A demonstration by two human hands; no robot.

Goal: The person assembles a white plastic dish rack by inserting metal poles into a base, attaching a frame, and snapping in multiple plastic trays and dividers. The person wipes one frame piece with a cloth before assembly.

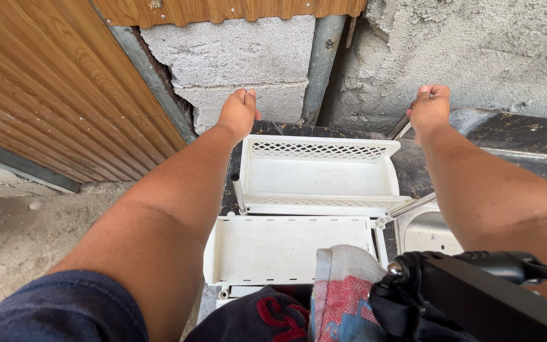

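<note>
The upper tray (321,174) is lying behind the lower tray (286,250). The left hand (238,114) is hanging beside its far left corner, the right hand (429,109) beyond its right end, above the sink (428,231).

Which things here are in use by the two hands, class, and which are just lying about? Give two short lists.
In use:
- left hand at the far left corner of the white plastic lattice-sided rack
- right hand beyond its right end; contact unclear

Lying about:
- flat white plastic tray panel
- red and grey cloth
- steel sink
- black tripod head
</note>
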